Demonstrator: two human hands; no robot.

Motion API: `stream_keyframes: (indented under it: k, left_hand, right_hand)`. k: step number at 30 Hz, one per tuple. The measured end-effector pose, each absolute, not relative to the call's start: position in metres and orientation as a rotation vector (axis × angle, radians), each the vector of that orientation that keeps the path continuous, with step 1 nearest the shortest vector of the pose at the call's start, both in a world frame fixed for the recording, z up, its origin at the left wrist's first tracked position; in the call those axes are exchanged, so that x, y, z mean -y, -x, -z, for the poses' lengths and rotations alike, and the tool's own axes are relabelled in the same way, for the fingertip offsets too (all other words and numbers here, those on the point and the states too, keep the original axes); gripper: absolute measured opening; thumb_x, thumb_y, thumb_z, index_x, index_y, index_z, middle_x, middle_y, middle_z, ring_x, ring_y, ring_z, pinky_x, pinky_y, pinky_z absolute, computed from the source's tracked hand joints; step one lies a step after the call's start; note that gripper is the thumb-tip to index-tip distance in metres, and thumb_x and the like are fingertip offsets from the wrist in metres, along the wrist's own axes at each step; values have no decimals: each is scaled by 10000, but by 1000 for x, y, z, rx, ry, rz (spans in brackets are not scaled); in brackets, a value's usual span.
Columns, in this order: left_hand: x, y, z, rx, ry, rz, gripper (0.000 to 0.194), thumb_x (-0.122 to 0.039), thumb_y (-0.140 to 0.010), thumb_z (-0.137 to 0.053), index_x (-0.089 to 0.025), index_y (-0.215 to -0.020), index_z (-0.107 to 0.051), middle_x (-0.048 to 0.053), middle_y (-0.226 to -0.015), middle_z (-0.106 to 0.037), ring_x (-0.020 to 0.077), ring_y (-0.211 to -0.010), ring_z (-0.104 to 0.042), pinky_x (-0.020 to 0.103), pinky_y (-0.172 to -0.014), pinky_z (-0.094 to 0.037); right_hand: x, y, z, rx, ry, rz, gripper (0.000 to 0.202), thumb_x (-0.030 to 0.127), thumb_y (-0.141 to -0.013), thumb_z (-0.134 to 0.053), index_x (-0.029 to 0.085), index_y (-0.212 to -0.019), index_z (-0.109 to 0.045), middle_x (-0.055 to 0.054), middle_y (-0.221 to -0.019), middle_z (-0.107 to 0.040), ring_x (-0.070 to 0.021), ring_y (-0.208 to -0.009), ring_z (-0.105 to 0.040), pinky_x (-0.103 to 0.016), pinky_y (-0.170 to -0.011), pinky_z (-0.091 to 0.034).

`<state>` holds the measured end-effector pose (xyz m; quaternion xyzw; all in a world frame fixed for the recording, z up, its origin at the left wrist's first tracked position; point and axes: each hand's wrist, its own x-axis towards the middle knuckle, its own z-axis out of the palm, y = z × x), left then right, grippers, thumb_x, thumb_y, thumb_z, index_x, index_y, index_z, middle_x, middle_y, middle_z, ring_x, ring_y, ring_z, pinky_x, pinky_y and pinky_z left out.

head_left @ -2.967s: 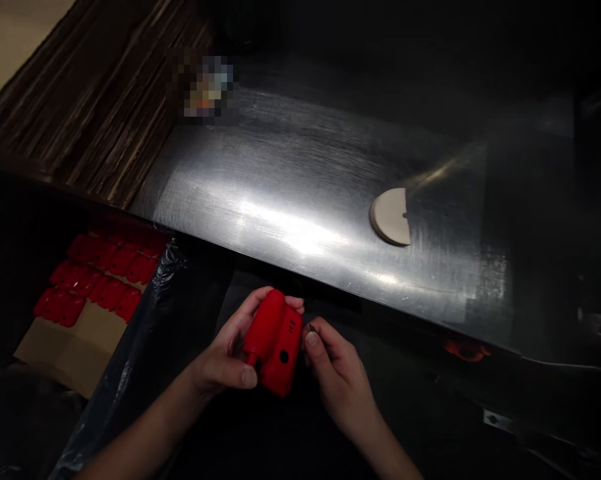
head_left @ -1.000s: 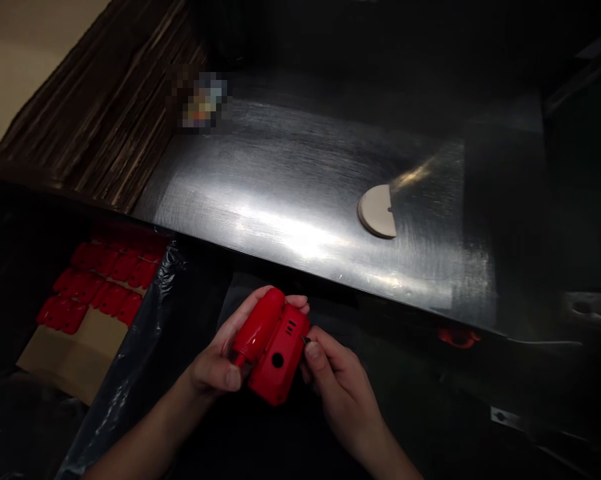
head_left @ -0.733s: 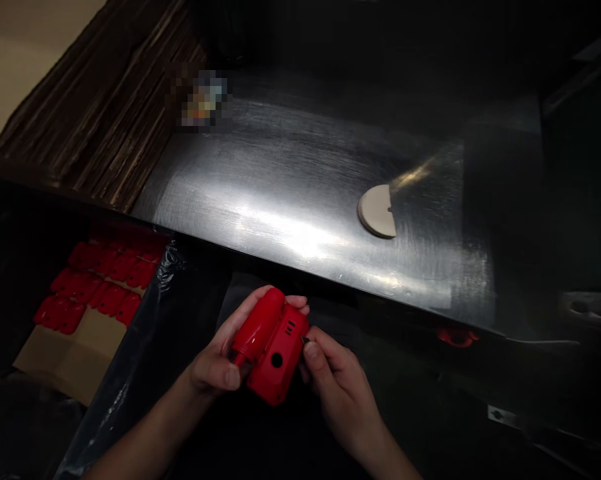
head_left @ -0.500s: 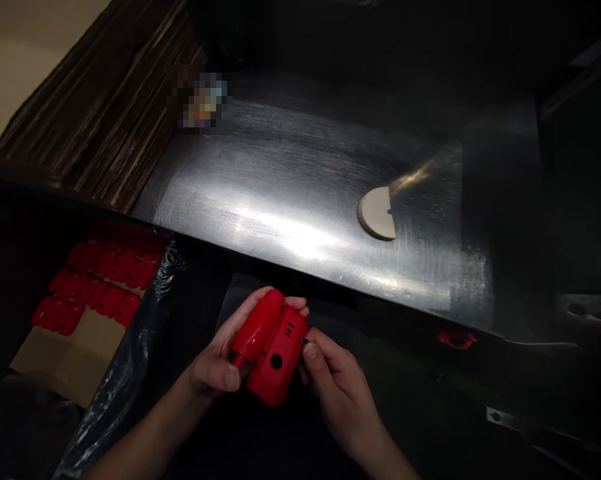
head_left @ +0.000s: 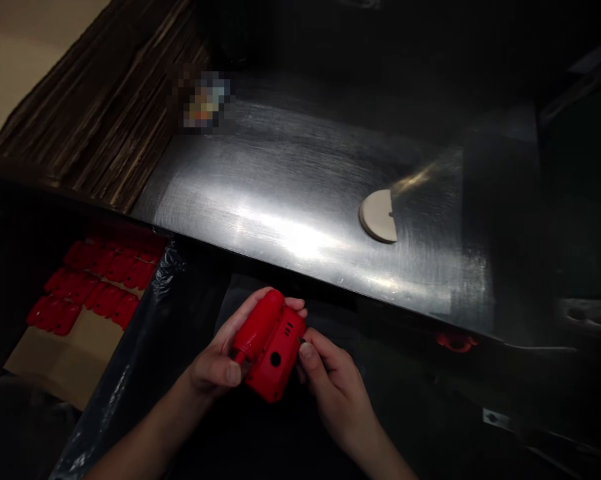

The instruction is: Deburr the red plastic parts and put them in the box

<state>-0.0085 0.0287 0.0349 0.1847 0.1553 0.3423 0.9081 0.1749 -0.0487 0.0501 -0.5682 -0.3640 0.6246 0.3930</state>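
Small dark piece, mostly hidden by right hand's (head_left: 330,373) grip.

Turned in the left hand (head_left: 235,347) at lower center, a red casing (head_left: 274,350) leans farther left than three seconds ago and presents a broader view of its slotted face, while the left thumb has shifted left. The right hand (head_left: 328,370) has also moved left, bringing the dark tip (head_left: 301,341) between its fingers lower in the frame, by the casing's right edge. With the view's shift, the pale half-disc (head_left: 379,215), right of center, sits farther left, as does the metal fitting (head_left: 591,315) at the right edge.
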Motion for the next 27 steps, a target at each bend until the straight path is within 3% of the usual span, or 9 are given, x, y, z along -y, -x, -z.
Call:
stream_keyframes:
  k: [27]
  left_hand:
    - [-35, 19, -31, -370, -377, -704, 864, -355, -745, -939, -277, -1536, -599, 104, -1607, -624, 341, -1540, -527, 431, -1187, -523]
  right_hand:
    - [39, -166, -49, 964, 1498, -1584, 534, 652, -1111, -474, 219, -802, -526, 39, -707, -489, -130, -645, -431, -281, -600, -325]
